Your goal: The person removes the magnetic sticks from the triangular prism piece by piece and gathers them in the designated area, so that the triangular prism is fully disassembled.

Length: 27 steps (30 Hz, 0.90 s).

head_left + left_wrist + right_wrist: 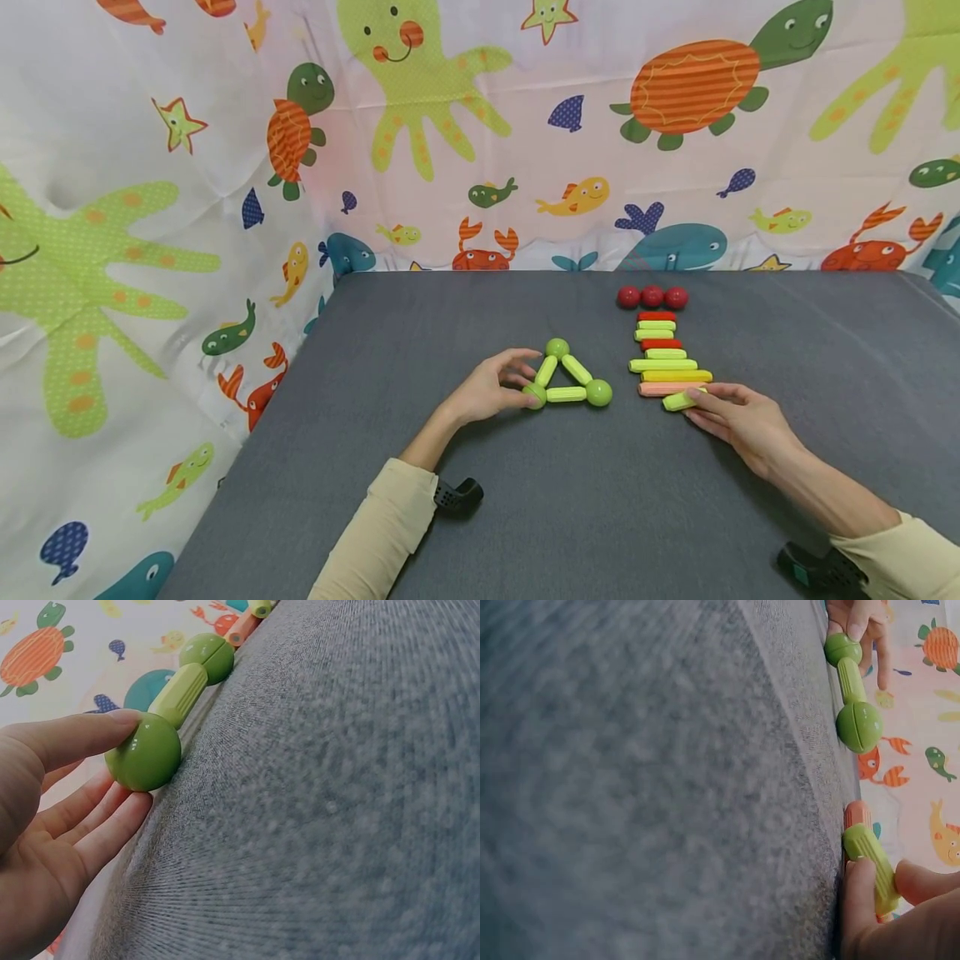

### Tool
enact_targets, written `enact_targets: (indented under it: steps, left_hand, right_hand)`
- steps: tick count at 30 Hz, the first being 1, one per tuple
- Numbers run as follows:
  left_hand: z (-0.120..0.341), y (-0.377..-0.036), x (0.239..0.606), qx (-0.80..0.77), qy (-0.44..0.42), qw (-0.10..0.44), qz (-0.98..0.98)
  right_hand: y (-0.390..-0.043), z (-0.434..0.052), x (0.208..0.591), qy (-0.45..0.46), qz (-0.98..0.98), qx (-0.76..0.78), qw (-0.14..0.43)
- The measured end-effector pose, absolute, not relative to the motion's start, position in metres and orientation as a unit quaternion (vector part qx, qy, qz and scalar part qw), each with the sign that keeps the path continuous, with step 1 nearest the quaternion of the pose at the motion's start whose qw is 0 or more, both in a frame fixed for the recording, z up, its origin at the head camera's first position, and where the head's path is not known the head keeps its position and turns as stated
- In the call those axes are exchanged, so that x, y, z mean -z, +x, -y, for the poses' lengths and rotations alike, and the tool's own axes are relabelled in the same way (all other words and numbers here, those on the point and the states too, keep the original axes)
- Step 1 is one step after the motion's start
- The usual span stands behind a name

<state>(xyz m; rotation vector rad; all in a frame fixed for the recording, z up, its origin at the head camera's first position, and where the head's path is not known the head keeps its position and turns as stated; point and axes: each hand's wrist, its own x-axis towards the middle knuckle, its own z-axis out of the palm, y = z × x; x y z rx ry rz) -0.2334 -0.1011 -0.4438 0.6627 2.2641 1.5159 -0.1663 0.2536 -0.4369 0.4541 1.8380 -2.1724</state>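
Observation:
A flat triangle of green sticks and three green balls (567, 375) lies mid-table. My left hand (525, 381) pinches its near-left green ball (535, 395); in the left wrist view the hand (120, 771) has its thumb on top of the ball (148, 752) and its fingers beneath, with a green stick (178, 693) leading to a second ball (207, 655). To the right, a row of red, green, yellow and orange sticks (663, 355) lies side by side. My right hand (692, 404) pinches a loose green stick (680, 401) at its near end; the wrist view shows that stick (868, 859) beside an orange one (857, 812).
Three red balls (652, 297) sit in a line beyond the sticks. The grey table (450, 333) ends at the left and far edges against a sea-animal printed curtain (420, 125). Black wrist cameras (457, 496) ride on both forearms.

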Motion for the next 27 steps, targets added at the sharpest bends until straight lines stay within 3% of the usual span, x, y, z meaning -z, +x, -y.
enact_targets:
  steps: [9, 27]
  left_hand:
    - [0.101, -0.233, 0.444, -0.532, 0.236, 0.166, -0.796]
    - [0.099, -0.230, 0.438, -0.540, 0.237, 0.177, -0.788]
  right_hand:
    - [-0.167, -0.254, 0.432, 0.145, -0.726, 0.653, 0.160]
    - [-0.161, -0.266, 0.429, 0.094, -0.732, 0.646, 0.195]
